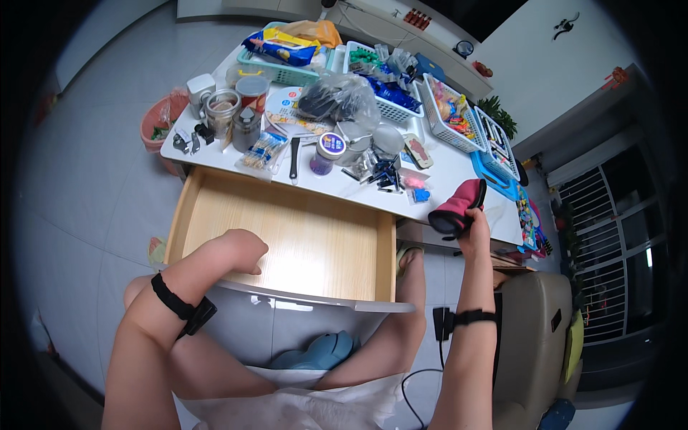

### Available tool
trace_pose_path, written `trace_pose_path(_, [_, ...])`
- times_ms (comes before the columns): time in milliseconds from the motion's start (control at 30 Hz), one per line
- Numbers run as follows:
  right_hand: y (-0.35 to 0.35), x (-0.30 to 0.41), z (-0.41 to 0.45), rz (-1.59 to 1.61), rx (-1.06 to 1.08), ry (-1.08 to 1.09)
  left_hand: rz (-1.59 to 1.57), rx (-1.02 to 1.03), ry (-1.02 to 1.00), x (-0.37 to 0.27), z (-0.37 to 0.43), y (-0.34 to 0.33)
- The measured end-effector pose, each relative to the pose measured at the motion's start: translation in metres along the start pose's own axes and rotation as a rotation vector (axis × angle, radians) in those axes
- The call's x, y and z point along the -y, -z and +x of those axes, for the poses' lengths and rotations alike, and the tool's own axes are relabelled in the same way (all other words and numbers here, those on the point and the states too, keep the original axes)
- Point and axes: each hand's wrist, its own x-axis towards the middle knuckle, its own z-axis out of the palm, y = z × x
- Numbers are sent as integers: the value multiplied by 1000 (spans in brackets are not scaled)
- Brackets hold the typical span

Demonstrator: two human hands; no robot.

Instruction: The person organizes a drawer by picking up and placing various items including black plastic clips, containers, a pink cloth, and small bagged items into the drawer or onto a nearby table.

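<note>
My right hand (475,228) grips a dark pink fabric pouch (461,201) with black trim, holding it above the right front edge of the white table (484,217). In front of me a wooden drawer (317,231) is pulled out, its pale wood-grain bottom showing. My left hand (248,251) is over the drawer's left front part, bent inward at the wrist. Most of its fingers are hidden, so whether it holds anything cannot be seen. The drawer's glossy grey front panel (322,302) passes under my left forearm.
Along the table's front are a purple-lidded jar (327,154), a bag of cotton swabs (264,150), a black-handled tool (294,159) and dark blue small parts (385,173). Plastic baskets (454,131) line the back. A pink bin (156,129) stands left, a leather-like seat (532,333) right.
</note>
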Motion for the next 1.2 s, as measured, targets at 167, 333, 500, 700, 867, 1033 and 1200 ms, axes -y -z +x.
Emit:
trace_pose_path(167, [16,-7,22,-859,-529,161,20,-36,-17,-3,-2,1])
trace_pose_path(333, [-23,-64,-53,-1036,58,232,27,-128,-53,-7,-3,8])
trace_pose_path(500, [-94,-59,-133,-652,205,-84,24,-197,-138,8,3,-11])
trace_pose_path(700, [-132,-11,-129,-359,267,-138,-33,-401,-186,-6,1,4])
trace_pose_path(867, [-111,-17,-88,167,152,-160,-77,-488,-191,-31,11,6])
trace_pose_path(1033, [-45,-36,-23,739,-152,-229,-424,-633,-223,-80,37,45])
trace_pose_path(1200, [-47,-20,-9,766,-38,-251,-556,-941,-219,-134,100,126])
